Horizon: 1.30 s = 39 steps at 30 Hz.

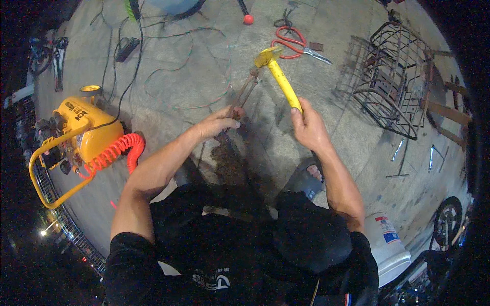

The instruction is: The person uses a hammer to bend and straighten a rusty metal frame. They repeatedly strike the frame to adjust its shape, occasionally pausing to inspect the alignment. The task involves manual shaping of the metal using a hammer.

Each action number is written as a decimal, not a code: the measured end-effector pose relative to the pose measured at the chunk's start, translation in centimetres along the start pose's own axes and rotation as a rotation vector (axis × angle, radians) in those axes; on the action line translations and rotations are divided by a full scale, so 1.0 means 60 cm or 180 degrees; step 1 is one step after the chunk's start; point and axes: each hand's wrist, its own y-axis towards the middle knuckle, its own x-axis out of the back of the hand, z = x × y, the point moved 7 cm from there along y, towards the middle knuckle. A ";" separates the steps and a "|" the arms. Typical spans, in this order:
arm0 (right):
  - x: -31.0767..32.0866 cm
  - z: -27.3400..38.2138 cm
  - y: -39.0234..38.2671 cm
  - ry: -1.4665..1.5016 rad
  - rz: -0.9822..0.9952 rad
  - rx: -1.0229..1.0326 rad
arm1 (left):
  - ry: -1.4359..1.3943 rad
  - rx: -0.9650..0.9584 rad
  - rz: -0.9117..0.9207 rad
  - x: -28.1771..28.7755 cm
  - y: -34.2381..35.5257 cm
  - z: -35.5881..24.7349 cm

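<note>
From the middle of my view, my left hand (219, 122) is at about ten to eleven o'clock, its fingers clamped on a thin, rust-brown metal piece with two narrow bars (246, 85). That piece slants up toward twelve o'clock, its knobbly far end in the air above the grey concrete floor (326, 84). At about two o'clock, my right hand (310, 127) has its fingers wrapped around the handle of a yellow hammer (283, 84). The hammer's head lies between twelve and one, just beside the far end of the rusty piece; I cannot tell whether the two touch.

Below my left hand, a dark brown patch (228, 163) marks the floor. My foot in a dark grey sandal (303, 183) is at four o'clock.

Beyond the hammer head, at one o'clock, lie large scissors with red looped handles and silver blades (304, 50). A red ball on a black rod (248, 19) shows at twelve. A dark, rusty wire rack (395, 94) sits at two o'clock, and a white plastic bucket (380, 250) at four. Just past nine stands a yellow air compressor with a tubular frame (99, 135), an orange-red coiled hose (133, 145) curling beside its tank.
</note>
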 end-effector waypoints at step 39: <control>0.100 0.053 -0.076 0.0327 -0.0818 0.0653 | 0.1042 -0.0924 -0.0385 0.023 -0.017 -0.029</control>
